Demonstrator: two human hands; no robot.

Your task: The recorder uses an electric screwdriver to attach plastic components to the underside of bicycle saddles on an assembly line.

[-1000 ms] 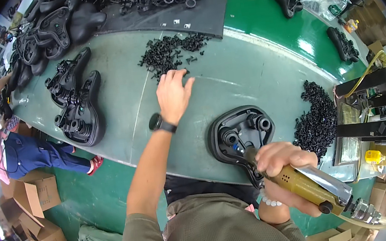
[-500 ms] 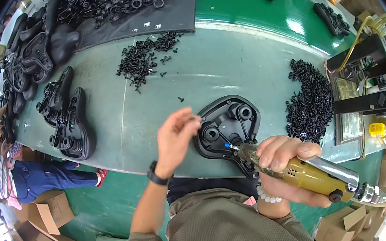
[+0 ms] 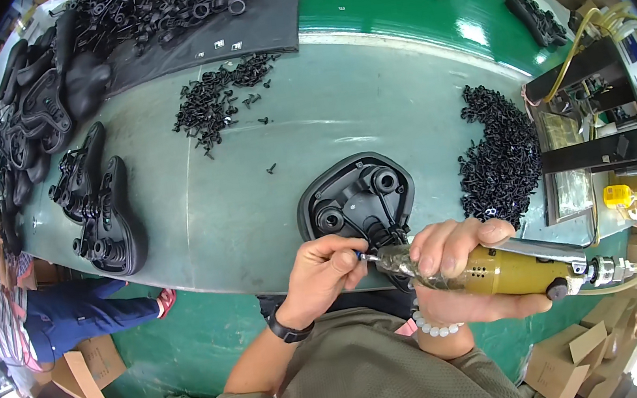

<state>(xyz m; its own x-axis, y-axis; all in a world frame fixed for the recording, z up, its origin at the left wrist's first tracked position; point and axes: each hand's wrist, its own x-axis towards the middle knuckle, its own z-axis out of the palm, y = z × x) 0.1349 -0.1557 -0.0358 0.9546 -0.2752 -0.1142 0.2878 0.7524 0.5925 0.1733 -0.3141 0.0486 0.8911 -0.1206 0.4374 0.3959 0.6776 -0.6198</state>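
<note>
My right hand (image 3: 461, 261) is wrapped round a yellow air screwdriver (image 3: 495, 273) with a metal lever and a hose at its rear end. The tool lies almost level, its bit pointing left. At the blue-collared bit tip (image 3: 360, 255), my left hand (image 3: 328, 273) is closed in a pinch; whatever small thing sits between its fingers is hidden. Just beyond both hands, a black bicycle saddle (image 3: 310, 192) rests underside up on the table, showing two round spring mounts. Its narrow nose is partly covered by the tool and my hands.
Black screws lie in a big heap (image 3: 497, 161) at right and a smaller pile (image 3: 204, 106) farther left, with one loose screw (image 3: 271, 169). More saddles (image 3: 110, 217) stand at left. A rack (image 3: 596, 125) borders the right side. Another person (image 3: 4, 293) is at far left.
My left hand has come down and right from beside the saddle to the bit tip. The screwdriver has tilted nearer level, its tip drawn back off the saddle's middle.
</note>
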